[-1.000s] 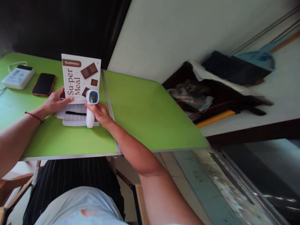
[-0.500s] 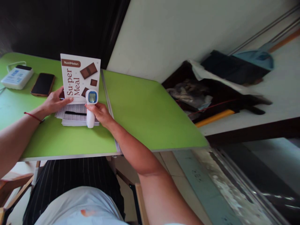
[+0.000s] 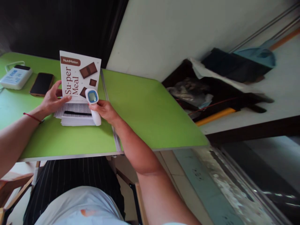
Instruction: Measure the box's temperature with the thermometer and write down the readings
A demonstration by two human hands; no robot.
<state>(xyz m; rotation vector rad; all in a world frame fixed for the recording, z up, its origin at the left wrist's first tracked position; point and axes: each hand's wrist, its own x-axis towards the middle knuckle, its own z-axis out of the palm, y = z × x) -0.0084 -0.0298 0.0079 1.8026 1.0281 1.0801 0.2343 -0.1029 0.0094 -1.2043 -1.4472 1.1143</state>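
Note:
My left hand [image 3: 52, 99] grips the lower left edge of a white box [image 3: 67, 73] printed "NutriMotion Su-per Meal" with brown chocolate pieces; its thumb lies on the front. Closed round the handle of a white infrared thermometer [image 3: 96, 117] is my right hand [image 3: 105, 111]. The thermometer's blue-rimmed screen faces me, and its head overlaps the lower right of the box. Below the box lies a stack of printed papers [image 3: 75, 121], with a black pen [image 3: 76, 113] across it. The thermometer covers one end of the pen.
A dark phone [image 3: 42, 83] and a white device with a cable loop [image 3: 17, 76] lie on the green table [image 3: 145, 112] at the left. Beyond the table's right end are a dark rack with bags [image 3: 192, 93] and a blue dustpan [image 3: 260, 57]. A pale wall stands behind.
The thermometer has tilted, its handle swinging right while the head stays near the box's lower corner. My right hand has shifted slightly right. The box has risen a little at its top left.

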